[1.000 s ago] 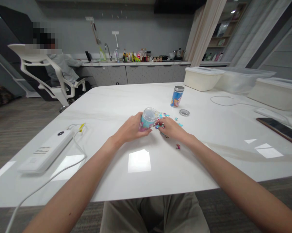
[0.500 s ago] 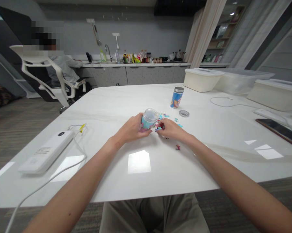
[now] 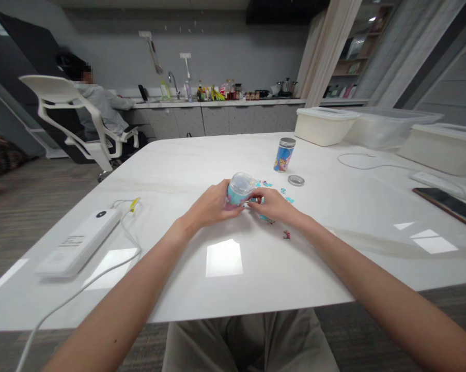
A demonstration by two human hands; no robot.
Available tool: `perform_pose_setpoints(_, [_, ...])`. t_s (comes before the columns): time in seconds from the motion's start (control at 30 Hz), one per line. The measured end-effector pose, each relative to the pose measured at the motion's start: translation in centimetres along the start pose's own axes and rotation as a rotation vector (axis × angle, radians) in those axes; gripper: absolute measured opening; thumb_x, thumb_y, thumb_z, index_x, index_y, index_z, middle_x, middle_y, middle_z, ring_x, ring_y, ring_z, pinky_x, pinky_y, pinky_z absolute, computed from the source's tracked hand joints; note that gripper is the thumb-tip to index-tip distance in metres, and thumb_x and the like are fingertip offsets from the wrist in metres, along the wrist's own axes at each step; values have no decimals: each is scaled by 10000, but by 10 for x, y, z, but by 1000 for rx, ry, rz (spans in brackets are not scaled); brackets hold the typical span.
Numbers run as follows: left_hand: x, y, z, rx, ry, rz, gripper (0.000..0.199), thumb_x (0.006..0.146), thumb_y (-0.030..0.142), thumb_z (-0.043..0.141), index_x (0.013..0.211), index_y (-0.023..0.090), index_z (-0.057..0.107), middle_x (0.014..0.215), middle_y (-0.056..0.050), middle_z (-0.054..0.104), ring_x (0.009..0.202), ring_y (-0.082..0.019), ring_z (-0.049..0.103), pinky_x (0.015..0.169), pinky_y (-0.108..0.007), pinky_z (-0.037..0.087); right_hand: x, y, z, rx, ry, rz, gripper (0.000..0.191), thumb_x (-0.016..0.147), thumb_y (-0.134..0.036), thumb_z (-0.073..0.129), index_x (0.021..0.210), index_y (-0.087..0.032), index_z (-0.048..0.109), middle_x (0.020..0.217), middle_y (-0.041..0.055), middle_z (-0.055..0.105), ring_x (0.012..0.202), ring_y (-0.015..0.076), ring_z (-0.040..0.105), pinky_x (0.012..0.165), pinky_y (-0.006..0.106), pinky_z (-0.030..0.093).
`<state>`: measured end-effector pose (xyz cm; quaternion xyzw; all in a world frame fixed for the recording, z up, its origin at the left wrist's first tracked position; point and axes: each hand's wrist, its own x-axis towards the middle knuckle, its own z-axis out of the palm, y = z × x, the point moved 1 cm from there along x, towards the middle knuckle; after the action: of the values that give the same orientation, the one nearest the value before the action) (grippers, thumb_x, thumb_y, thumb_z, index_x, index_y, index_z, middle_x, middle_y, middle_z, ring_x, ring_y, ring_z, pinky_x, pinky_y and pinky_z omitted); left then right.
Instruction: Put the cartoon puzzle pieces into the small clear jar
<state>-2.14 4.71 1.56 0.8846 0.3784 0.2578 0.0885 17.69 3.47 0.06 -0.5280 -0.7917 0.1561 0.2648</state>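
A small clear jar with a blue and pink label is held tilted on its side in the left hand, near the middle of the surface, its open mouth turned toward the right hand. The left hand is wrapped around the jar's body. The right hand is narrowed to a pinch at the jar's mouth, and something small and coloured appears to be between its fingertips, though it is too small to name with certainty.

Small puzzle pieces are scattered just beyond the hands, toward the far edge, and one stray piece lies nearer the front edge, beside the right wrist. A loose lid rests flat past the pieces, and a second, capped jar stands upright further toward the far right.

For this step, the jar is best kept steady and tilted low, with its mouth close to the pile, so that each piece has little way to travel. The mouth should not be dipped below level, or pieces already inside could slide out. Pieces are best pinched singly or in small clusters and released well inside the rim. The stray piece by the wrist could easily be overlooked or brushed away by the forearm.
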Motion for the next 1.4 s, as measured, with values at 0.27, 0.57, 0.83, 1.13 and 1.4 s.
perform_pose_setpoints(0.27, [0, 0, 0, 10, -3, 11, 463, 777, 466, 631, 1100, 181, 461, 998, -98, 620, 904, -278, 615, 730, -351, 465, 1, -4, 14, -26, -76, -123, 179, 825, -108, 567, 914, -156, 714, 802, 50, 673, 720, 164, 573, 670, 259, 394])
perform_pose_setpoints(0.57, [-1, -1, 1, -24, 4, -9, 468, 766, 443, 646, 1108, 182, 462, 1006, -97, 629, 894, -269, 619, 730, -343, 468, 0, 2, 13, -48, -80, -66, 56, 819, -166, 624, 821, -152, 678, 829, 52, 638, 774, 172, 571, 695, 265, 404])
perform_pose_setpoints(0.83, [-1, -3, 2, -26, -3, -18, 501, 767, 491, 643, 1119, 180, 469, 1028, -105, 628, 921, -279, 619, 754, -364, 473, 1, -3, 14, 59, -94, -83, 92, 782, -92, 629, 842, -154, 658, 791, 17, 641, 695, 132, 560, 674, 249, 406])
perform_pose_setpoints(1.13, [-2, -4, 1, -51, 5, -11, 473, 767, 461, 636, 1108, 181, 465, 1016, -99, 629, 909, -268, 620, 753, -359, 473, 3, 6, 10, 239, -118, -5, 127, 728, -59, 604, 760, -178, 634, 698, -26, 643, 658, 121, 574, 643, 238, 418])
perform_pose_setpoints(1.4, [0, 0, -1, -40, -8, -20, 483, 750, 448, 634, 1107, 169, 465, 1003, -112, 631, 901, -287, 610, 759, -389, 469, 4, -9, -28, 656, 524, 8, 158, 732, -315, 717, 771, -189, 631, 756, 10, 670, 703, 147, 617, 629, 274, 470])
